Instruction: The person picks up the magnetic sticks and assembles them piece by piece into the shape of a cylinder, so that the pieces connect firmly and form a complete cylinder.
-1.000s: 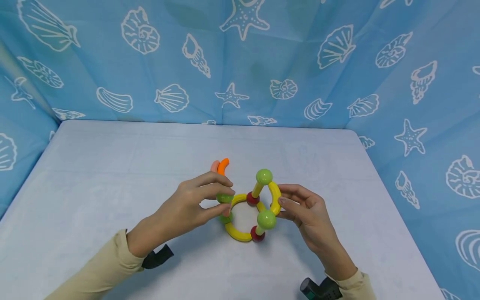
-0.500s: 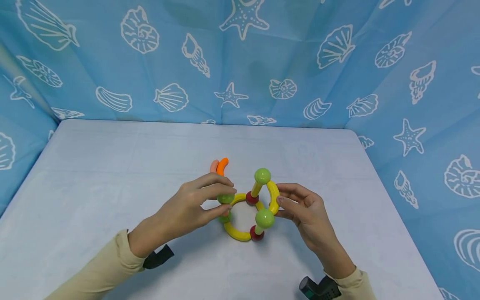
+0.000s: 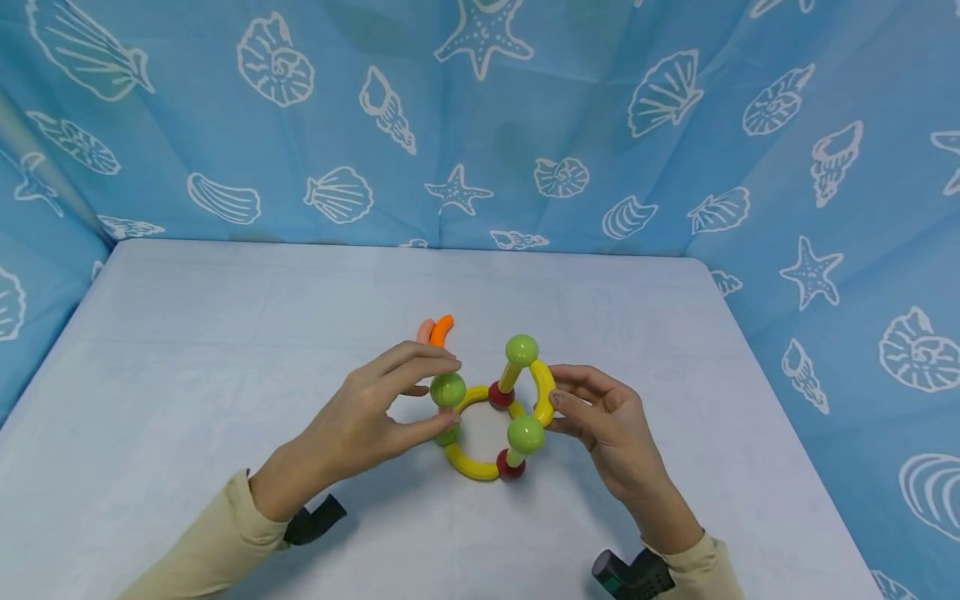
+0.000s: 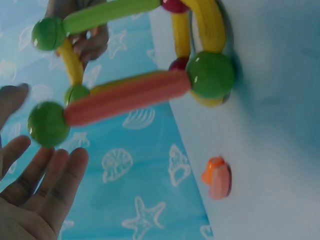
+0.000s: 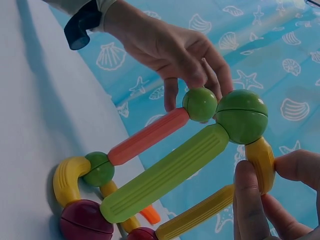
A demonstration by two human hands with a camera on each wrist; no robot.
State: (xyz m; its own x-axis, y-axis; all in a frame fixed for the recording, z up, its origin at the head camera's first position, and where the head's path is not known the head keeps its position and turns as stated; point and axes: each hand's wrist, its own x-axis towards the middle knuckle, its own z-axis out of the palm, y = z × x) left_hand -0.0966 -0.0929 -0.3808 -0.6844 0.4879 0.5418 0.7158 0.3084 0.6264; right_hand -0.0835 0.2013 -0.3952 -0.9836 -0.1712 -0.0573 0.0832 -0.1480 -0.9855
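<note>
A ball-and-stick building toy stands on the table. Curved yellow sticks [image 3: 472,463] form its base ring with dark red balls [image 3: 511,465] and a green ball [image 4: 211,75]. From the ring rise a pink stick [image 4: 127,99], a light green stick [image 5: 167,175] and a straight yellow stick [image 5: 197,214], each topped by a green ball. My right hand [image 3: 611,429] pinches the curved yellow stick [image 3: 543,390] that joins two top balls. My left hand [image 3: 367,408] is spread loosely around the green ball [image 3: 447,389] on the pink stick, fingertips close to it.
Beyond my left hand, an orange curved stick [image 3: 442,330] and a pink curved stick [image 3: 425,332] lie side by side on the white table [image 3: 225,333]. A blue shell-print cloth [image 3: 420,108] hangs behind and at both sides.
My left fingers have loosened from the green ball and drawn slightly left, leaving more of it uncovered. The right hand keeps its pinch on the curved yellow stick.
</note>
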